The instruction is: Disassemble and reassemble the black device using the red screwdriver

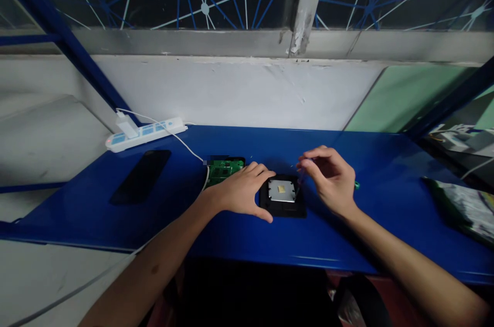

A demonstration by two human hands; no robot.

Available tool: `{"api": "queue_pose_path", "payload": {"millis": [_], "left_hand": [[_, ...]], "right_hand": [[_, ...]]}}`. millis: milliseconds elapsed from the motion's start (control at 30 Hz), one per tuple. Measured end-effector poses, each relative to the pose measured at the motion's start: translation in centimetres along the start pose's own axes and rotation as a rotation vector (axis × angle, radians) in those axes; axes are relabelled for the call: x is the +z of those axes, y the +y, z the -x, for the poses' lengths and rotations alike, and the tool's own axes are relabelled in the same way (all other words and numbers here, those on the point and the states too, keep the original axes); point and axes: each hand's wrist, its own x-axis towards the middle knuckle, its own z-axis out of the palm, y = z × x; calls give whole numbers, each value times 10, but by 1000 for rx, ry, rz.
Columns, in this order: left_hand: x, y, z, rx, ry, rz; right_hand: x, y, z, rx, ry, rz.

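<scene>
A black plastic housing point(285, 211) lies on the blue table, with a silver metal plate point(287, 196) set in it and a small tan pad point(281, 189) at the plate's middle. My left hand point(245, 188) rests against the housing's left side, thumb and fingers spread. Pinched in my right hand point(332, 178) is a slim screwdriver point(300, 179) with a purplish handle. It slants down to the plate's right edge; whether its tip sits in a screw is too small to tell. A green circuit board point(224, 170) lies behind my left hand, which partly covers it.
A dark phone point(141, 177) lies on the left of the blue table point(239, 244). Behind it is a white power strip point(148, 133) with a charger, whose white cable point(181, 140) runs toward the board. A small green item point(357, 185) is beside my right wrist. A plastic bag point(469, 209) lies far right.
</scene>
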Motion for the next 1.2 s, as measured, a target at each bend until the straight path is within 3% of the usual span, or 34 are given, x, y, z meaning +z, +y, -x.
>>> {"api": "queue_pose_path", "payload": {"millis": [167,467,700,900,1200], "left_hand": [[0,0,0,-10,-18,12],[0,0,0,-7,-3,6],[1,-1,0,-2,-8,2],[0,0,0,-4,0,3],[1,0,0,8,10,-2]], "right_hand": [[0,-2,3,65,-7,-76],[-2,5,2,-183,18,110],[-1,1,8,-50,10,99],[-5,1,6,-228,-77,117],[-4,6,2,-425,-28,300]]}}
